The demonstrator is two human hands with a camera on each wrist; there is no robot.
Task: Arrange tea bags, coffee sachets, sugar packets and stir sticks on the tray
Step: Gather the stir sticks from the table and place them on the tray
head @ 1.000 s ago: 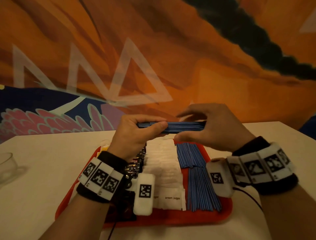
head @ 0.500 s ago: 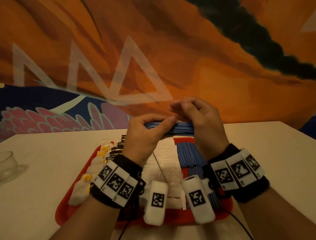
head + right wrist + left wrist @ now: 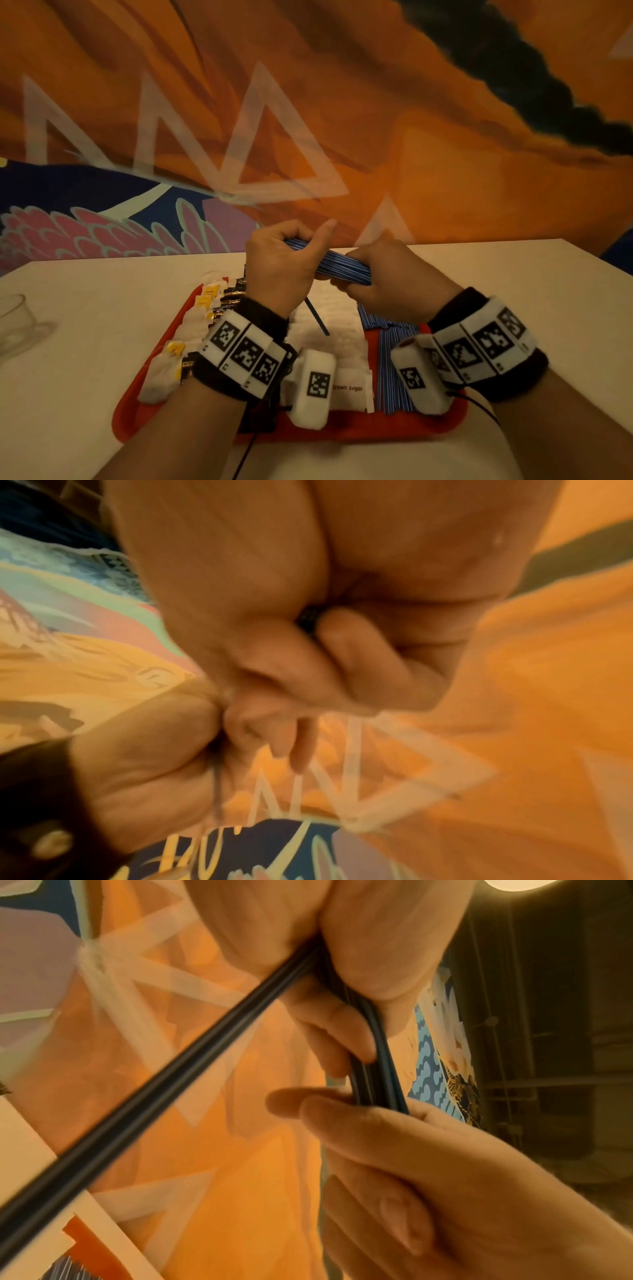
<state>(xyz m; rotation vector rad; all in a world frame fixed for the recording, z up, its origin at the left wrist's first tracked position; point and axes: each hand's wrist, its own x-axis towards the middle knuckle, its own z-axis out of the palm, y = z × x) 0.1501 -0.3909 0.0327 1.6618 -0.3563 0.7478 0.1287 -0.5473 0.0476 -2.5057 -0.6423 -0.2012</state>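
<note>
Head view — stir sticks [image 3: 337, 265] bundled, gripped between both hands' fingers [image 3: 356, 257]

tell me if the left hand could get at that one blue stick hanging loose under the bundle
Probably not as things stand. The left hand grips the bundle of stir sticks together with the right hand; the loose stick hangs just beneath, so one hand must let go first.

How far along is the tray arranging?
Mostly done: tea bags, dark sachets, sugar packets and blue stir sticks already lie in rows on the red tray. Both hands grip one more stick bundle; it is not yet set down.
</note>
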